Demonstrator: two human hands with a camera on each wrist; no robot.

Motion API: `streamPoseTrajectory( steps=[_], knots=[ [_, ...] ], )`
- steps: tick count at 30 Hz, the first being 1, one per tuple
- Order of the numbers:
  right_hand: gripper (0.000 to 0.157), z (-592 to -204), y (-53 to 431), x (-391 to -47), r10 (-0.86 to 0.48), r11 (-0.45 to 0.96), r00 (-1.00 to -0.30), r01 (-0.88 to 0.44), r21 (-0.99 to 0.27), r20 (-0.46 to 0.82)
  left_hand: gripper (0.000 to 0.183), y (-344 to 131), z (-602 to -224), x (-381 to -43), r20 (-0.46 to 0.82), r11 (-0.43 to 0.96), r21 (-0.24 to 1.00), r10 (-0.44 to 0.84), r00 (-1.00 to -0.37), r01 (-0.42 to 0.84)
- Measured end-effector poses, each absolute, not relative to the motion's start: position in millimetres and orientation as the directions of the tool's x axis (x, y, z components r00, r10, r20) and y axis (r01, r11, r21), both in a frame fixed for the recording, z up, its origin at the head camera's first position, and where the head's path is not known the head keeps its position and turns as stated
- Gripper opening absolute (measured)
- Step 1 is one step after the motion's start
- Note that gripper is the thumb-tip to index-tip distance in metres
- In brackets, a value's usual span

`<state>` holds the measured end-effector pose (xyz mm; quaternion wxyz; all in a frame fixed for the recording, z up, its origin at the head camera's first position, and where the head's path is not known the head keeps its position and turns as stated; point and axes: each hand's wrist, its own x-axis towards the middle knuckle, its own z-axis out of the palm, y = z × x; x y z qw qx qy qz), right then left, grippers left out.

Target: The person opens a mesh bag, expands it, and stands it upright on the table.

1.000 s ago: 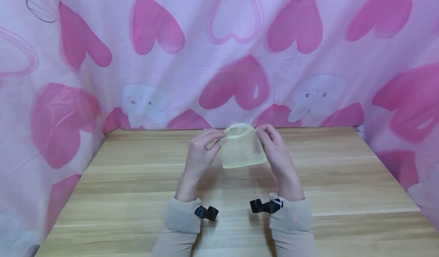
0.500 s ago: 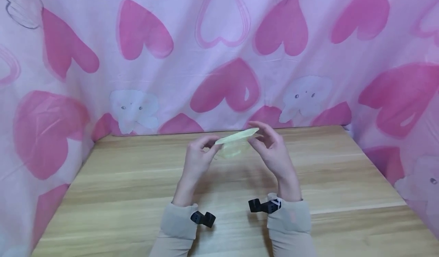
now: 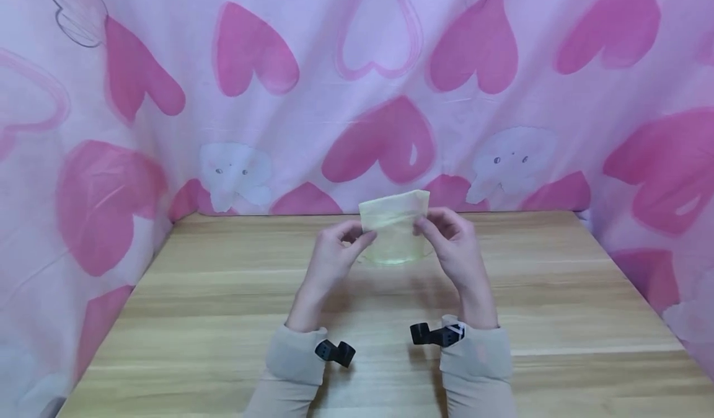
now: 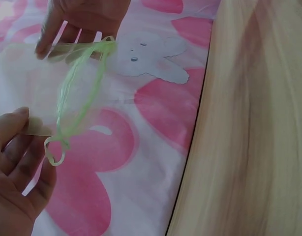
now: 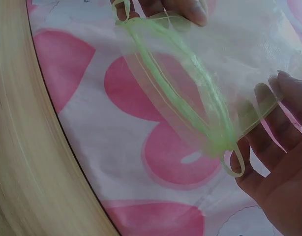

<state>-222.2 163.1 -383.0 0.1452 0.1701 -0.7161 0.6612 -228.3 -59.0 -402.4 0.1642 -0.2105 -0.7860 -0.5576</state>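
Observation:
A sheer pale yellow-green drawstring organza pouch (image 3: 395,222) is held up above the table by both hands. Its flat closed end points up and its mouth faces down. My left hand (image 3: 333,253) pinches the left side edge between thumb and fingers. On the other side edge, my right hand (image 3: 460,250) does the same. In the left wrist view the brighter green drawstring channel (image 4: 94,93) stands slightly parted, with a small cord loop (image 4: 55,153) beside the left fingers. Another cord loop (image 5: 234,164) hangs by the right fingers in the right wrist view.
Below the hands lies a light wood-grain table (image 3: 379,356). A pink curtain (image 3: 312,120) with hearts and white cartoon figures hangs behind its back edge and at both sides. Small black cameras (image 3: 336,352) sit on both sleeve cuffs.
The pouch has been flipped end over end: its mouth faced up, then it tipped nearly edge-on, and now the closed end is on top. Both hands have shifted their pinch along its sides.

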Motion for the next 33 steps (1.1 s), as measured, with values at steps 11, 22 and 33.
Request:
streamPoseTrajectory(
  steps=[11, 22, 33],
  knots=[
    [0.017, -388.2, 171.0, -218.3, -0.081, 0.120, -0.914, -0.404, -0.907, 0.397, 0.020, -49.8, -393.2, -225.9, 0.462, 0.243, 0.841, 0.143, -0.875, 0.484],
    [0.014, -393.6, 178.1, -214.7, -0.154, 0.175, -0.919, -0.386, -0.906, 0.362, 0.017, -50.4, -390.7, -223.6, 0.479, 0.194, 0.851, 0.092, -0.873, 0.487],
    [0.016, -395.7, 182.0, -214.3, -0.221, 0.170, -0.934, -0.320, -0.932, 0.280, 0.013, -50.6, -393.4, -224.4, 0.476, 0.292, 0.822, 0.123, -0.871, 0.490]
  ],
)
